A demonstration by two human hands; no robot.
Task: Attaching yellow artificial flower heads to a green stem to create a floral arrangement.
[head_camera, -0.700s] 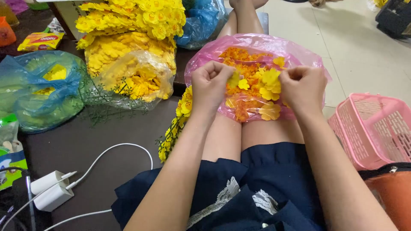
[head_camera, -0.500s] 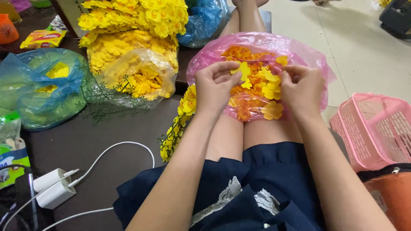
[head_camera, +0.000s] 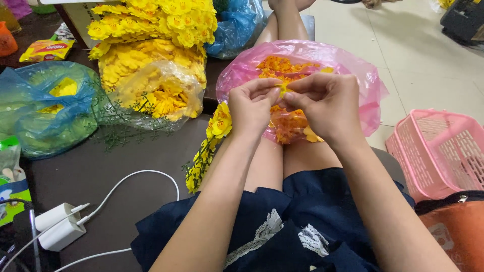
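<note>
**Small yellow fabric flower pinched between both hands**

Small yellow fabric flower (head_camera: pixel 284 88) now sits between the fingertips of both hands, which have drawn together since 0.5 s ago, when they were apart; left hand (head_camera: pixel 252 108) and right hand (head_camera: pixel 327 108) are both closed on it, above the pink plastic bag of orange and yellow petals (head_camera: pixel 353 68) on the lap; pink plastic basket (head_camera: pixel 436 151) stands well right; dark table (head_camera: pixel 101 171) lies left.
</note>
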